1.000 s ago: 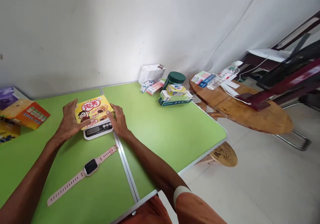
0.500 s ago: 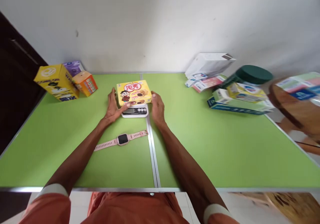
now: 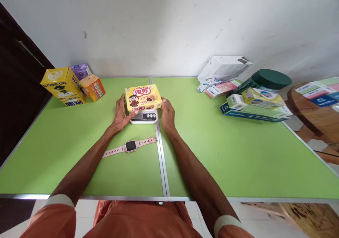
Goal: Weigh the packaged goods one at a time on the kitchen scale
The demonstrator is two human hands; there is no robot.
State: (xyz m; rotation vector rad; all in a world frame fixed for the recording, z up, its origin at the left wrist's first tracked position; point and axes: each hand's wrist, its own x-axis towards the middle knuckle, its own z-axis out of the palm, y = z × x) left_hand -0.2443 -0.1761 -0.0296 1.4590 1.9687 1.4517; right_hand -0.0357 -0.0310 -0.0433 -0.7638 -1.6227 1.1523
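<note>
A yellow snack box (image 3: 143,97) with a cartoon face lies on a small white digital scale (image 3: 143,117) in the middle of the green table (image 3: 225,153). My left hand (image 3: 120,116) lies against the box's left side, fingers along it and the thumb under its front edge. My right hand (image 3: 167,113) presses the box's right side with its fingertips. Both hands hold the box between them. A pink smartwatch (image 3: 130,146) lies flat on the table just in front of the scale, between my forearms.
At the back left stand a yellow carton (image 3: 63,86), an orange box (image 3: 92,87) and a purple pack (image 3: 80,70). At the back right lie a white box (image 3: 224,68), a green-lidded jar (image 3: 270,79) and several small boxes (image 3: 254,105). A wooden round table (image 3: 315,121) stands beside the right edge.
The view has swung from the right side of the room to face the table squarely. My hands have stayed on either side of the yellow box on the scale.
</note>
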